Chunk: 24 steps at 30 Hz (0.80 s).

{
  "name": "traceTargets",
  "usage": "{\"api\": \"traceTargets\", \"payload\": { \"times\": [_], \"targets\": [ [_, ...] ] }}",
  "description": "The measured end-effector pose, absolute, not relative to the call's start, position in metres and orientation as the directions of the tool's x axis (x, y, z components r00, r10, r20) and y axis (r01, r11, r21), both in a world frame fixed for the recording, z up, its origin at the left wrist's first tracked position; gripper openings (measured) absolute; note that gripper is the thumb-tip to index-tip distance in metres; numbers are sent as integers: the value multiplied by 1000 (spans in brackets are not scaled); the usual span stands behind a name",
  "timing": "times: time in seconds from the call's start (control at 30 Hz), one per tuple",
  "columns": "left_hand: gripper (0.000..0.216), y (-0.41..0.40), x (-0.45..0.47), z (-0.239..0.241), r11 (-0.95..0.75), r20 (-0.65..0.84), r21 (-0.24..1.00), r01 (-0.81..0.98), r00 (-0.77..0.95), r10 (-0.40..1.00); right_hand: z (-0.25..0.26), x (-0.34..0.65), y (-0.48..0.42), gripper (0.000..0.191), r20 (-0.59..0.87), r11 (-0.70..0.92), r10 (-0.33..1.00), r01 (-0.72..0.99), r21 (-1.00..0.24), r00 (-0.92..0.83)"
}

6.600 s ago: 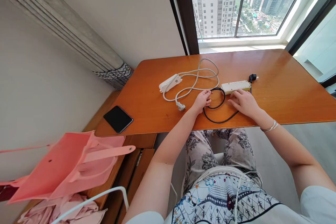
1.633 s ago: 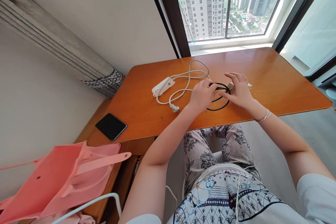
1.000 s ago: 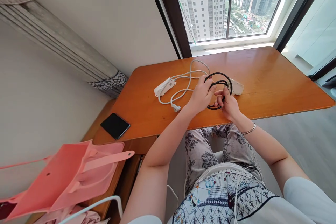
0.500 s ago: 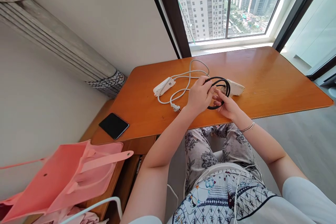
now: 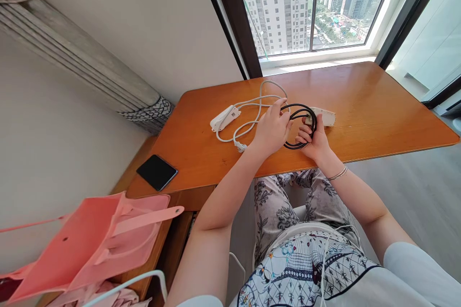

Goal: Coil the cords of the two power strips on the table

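A black cable [image 5: 298, 146] is wound into loose loops between my two hands, just above the table's near edge. My left hand [image 5: 272, 127] is closed on the left side of the loops. On the other side, my right hand [image 5: 314, 141] has its fingers wrapped round the coil. Behind the right hand lies a white power strip or adapter block [image 5: 327, 117], partly hidden. Left of my hands, a white cord [image 5: 248, 103] runs in loose curves from a white block [image 5: 225, 118] to a white plug [image 5: 240, 146].
A dark-screened phone [image 5: 157, 172] lies on the wooden table [image 5: 389, 115] near its left end. An open pink bag [image 5: 90, 235] stands at lower left, beside a pale curved bar [image 5: 144, 276]. A window [image 5: 309, 9] rises behind the table.
My right hand has turned upward and closed round the right side of the black coil. My left hand has shifted slightly left, so the hands are farther apart.
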<state>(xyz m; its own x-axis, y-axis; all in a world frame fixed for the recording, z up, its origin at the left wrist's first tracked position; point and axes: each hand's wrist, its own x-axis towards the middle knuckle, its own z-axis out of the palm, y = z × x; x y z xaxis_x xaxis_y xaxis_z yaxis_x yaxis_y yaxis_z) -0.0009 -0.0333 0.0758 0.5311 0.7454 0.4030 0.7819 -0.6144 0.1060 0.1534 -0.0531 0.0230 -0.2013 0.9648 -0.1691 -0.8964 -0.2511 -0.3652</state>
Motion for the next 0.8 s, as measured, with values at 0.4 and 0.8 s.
{"api": "traceTargets", "payload": {
  "times": [0.4, 0.8],
  "targets": [
    [19, -38, 3, 75, -618, 396, 149, 772, 526, 753, 36, 160, -53, 50, -200, -79, 979, -826, -558, 42],
    [67, -26, -1, 97, -472, 253, 752, 460, 461, 851, 40, 164, -56, 45, -211, -45, 970, -769, -638, 119]
  ]
}}
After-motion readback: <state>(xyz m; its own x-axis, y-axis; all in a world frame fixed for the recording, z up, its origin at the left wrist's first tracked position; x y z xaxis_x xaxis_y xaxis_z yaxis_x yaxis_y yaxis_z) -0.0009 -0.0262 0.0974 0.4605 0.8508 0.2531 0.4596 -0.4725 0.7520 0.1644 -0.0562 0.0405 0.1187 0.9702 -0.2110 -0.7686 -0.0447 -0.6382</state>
